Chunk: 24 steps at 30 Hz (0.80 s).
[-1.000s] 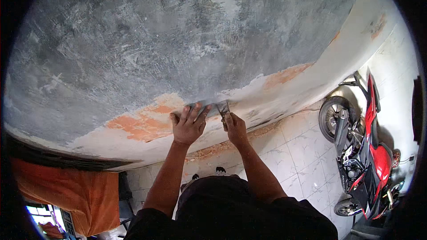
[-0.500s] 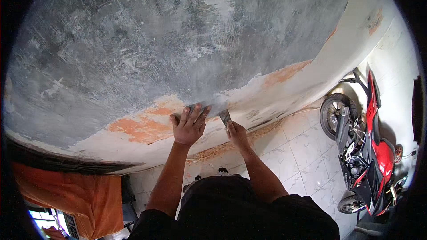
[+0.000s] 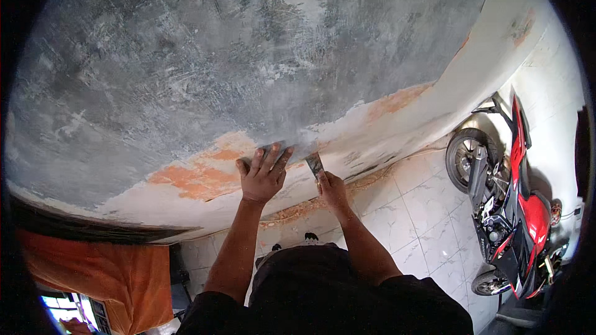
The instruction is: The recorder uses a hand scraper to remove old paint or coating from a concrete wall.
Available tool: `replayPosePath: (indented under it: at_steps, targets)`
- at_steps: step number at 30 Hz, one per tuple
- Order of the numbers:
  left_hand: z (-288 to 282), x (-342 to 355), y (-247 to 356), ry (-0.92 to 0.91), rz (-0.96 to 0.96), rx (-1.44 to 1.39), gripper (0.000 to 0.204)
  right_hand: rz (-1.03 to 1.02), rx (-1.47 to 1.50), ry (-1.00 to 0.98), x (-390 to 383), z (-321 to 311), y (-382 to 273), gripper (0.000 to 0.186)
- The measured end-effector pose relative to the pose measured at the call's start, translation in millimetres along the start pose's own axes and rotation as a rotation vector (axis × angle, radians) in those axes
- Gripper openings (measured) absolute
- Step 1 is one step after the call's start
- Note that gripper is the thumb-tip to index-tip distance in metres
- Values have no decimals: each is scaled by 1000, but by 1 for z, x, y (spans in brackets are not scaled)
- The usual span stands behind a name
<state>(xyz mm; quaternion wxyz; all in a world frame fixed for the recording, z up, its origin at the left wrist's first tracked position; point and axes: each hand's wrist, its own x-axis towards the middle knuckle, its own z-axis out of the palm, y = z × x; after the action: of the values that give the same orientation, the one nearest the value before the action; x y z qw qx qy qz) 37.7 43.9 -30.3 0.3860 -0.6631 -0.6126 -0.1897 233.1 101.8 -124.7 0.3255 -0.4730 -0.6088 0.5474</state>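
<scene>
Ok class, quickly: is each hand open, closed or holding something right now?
Left hand: open, spread against the partly stripped wall.
Right hand: closed, holding a flat scraper.

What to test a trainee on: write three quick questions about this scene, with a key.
1. Which hand holds the scraper?
2. True or false: the motorbike is to the right of the scraper.
3. Fill in: the bare wall patch just left of the left hand is coloured ____.

Key:
1. The right hand.
2. True.
3. Orange.
</scene>
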Motion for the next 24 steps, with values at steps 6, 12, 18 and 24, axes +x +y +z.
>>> replayPosePath:
  at_steps: [6,12,18,24]
  targets:
    - [4,1,2,39,0,36,47,-38,69,79,5,8,21,42]
    - [6,-2,1,48,-8,26,43,18,109,32,6,7,7,42]
    - [6,-4,-1,60,-22,15,43,-134,86,20,14,5,-51,45]
    - [5,-1,2,62,-13,7,44,55,205,-33,11,11,9,36]
